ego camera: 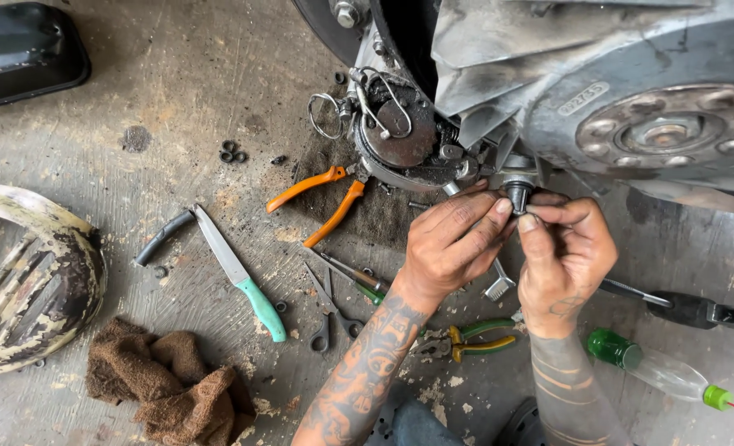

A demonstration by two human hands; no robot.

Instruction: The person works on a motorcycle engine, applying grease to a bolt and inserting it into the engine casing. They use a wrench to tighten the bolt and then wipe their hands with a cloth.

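Clearly both hands work on a small dark cap-like fitting [518, 196] under the grimy engine casing [549, 99], low on the machine above the concrete floor [177, 107]. The left hand [454, 244] pinches it from the side, fingers curled; the right hand [567, 252] closes thumb and forefinger on its lower edge. Steady, even pressure and a straight pull or turn would suit best. Both wrists angle upward, forearms rising from below.
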